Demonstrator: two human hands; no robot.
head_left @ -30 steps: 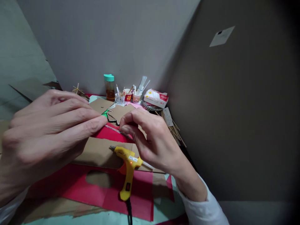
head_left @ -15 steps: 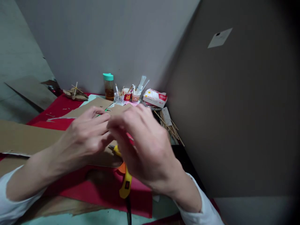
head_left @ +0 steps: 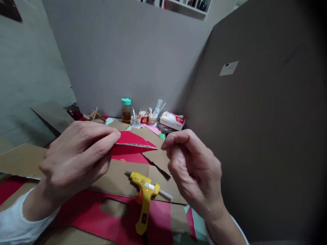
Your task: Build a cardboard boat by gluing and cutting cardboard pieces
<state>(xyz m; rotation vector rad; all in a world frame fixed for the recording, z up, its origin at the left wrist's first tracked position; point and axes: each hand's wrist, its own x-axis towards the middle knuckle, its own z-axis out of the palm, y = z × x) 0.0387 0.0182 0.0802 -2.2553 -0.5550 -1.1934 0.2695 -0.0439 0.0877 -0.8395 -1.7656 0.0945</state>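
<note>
My left hand (head_left: pixel 81 156) pinches a red piece of cardboard (head_left: pixel 131 139) between thumb and fingers. The piece is folded or layered, with a pale cut edge, and tapers to a point on the right. Just past that point is my right hand (head_left: pixel 194 166), its fingers curled in and closed; anything between them is hidden. A small gap separates it from the cardboard's tip. Below both hands a yellow hot glue gun (head_left: pixel 145 190) lies on the cardboard, a clear glue stick (head_left: pixel 166 194) sticking out of its back and a small orange light glowing.
Brown cardboard sheets (head_left: pixel 114 175) and a red sheet with an oval hole (head_left: pixel 87 207) cover the table. At the back stand a teal-lidded bottle (head_left: pixel 126 112), paper cups (head_left: pixel 152 119) with sticks and a tissue pack (head_left: pixel 172 119). Grey panels (head_left: pixel 143 61) rise behind and at right.
My hands have moved apart, and the red cardboard piece now shows in my left hand. The view has tilted up, and the glue gun is uncovered.
</note>
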